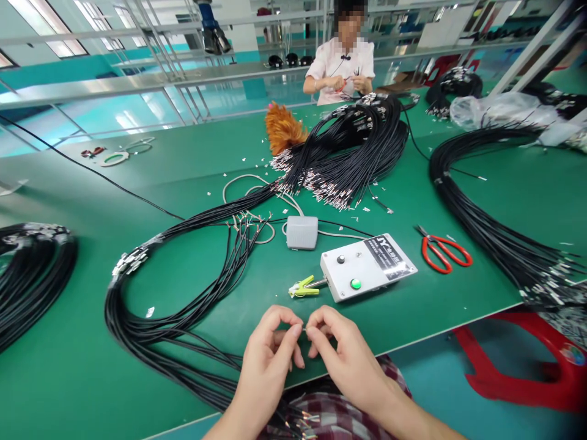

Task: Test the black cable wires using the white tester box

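From the head camera, the left hand [268, 351] and the right hand [342, 351] are close together at the near edge of the green bench [68, 366], fingertips almost touching. Both pinch a thin wire end [304, 330] between thumb and finger — it is too small to tell more about it. The black cable this end belongs to seems to run down from the loose bundle [183, 305] that curls from the middle of the bench to the person's lap, where more bare ends show over the checked cloth. Just beyond the hands sits a white test box [367, 266] with a green button and a yellow clip [302, 287] on its left side; nothing is in the clip. A grey pedal [301, 232] lies behind the box, and red scissors [444, 252] lie to the right. Farther back is a big pile of cables [348, 153] with silver ends, and another bunch [495, 214] on the right. It looks as if much is left — only one end is in hand. I cannot tell which bunches are finished. A second person [342, 67] works at the far side with their own cables.
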A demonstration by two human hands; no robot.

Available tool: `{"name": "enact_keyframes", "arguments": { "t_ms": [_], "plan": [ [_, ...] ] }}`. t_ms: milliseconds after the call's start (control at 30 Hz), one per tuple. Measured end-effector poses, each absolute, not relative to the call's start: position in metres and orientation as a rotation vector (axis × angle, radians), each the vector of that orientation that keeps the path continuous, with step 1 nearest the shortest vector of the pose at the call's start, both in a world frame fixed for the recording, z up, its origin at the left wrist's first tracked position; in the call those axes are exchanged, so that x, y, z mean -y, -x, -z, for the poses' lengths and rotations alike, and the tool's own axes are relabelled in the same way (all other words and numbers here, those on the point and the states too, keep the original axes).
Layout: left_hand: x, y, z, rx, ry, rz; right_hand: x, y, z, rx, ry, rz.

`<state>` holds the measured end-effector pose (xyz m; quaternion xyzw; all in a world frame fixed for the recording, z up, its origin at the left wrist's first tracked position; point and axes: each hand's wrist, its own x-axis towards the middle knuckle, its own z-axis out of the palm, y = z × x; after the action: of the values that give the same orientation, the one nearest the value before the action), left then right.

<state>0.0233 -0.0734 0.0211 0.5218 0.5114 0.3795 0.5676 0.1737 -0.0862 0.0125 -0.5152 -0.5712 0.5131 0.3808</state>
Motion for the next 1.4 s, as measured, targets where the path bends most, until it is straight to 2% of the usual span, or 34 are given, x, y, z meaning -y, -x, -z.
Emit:
{"name": "enact_keyframes", "arguments": {
  "t_ms": [167, 300, 467, 533, 767, 1067, 1400],
  "plan": [
    [0.077, -0.018, -0.016, -1.296, -1.614, -0.964, 0.083, -0.182, -0.011, 1.722, 1.362, -1.023],
    [0.073, -0.020, -0.014, -1.340, -1.511, -0.974, 0.082, -0.191, -0.011, 1.813, 1.405, -0.926],
    [0.069, -0.020, -0.015, -1.315, -1.557, -0.944, 0.078, -0.189, -0.024, 2.186, 1.400, -0.342],
    [0.069, -0.018, -0.016, -1.295, -1.656, -0.912, 0.074, -0.184, -0.027, 2.318, 1.336, -0.206],
    [0.069, -0.013, -0.017, -1.184, -1.947, -0.878, 0.062, -0.186, -0.024, 2.448, 1.185, -0.101],
    [0.058, -0.012, -0.016, -1.250, -1.854, -0.843, 0.063, -0.193, -0.039, 2.387, 1.360, 0.004],
    [0.046, 0.000, -0.015, -1.351, -1.748, -0.863, 0.037, -0.189, -0.035, 2.433, 1.289, 0.135]
  ]
}}
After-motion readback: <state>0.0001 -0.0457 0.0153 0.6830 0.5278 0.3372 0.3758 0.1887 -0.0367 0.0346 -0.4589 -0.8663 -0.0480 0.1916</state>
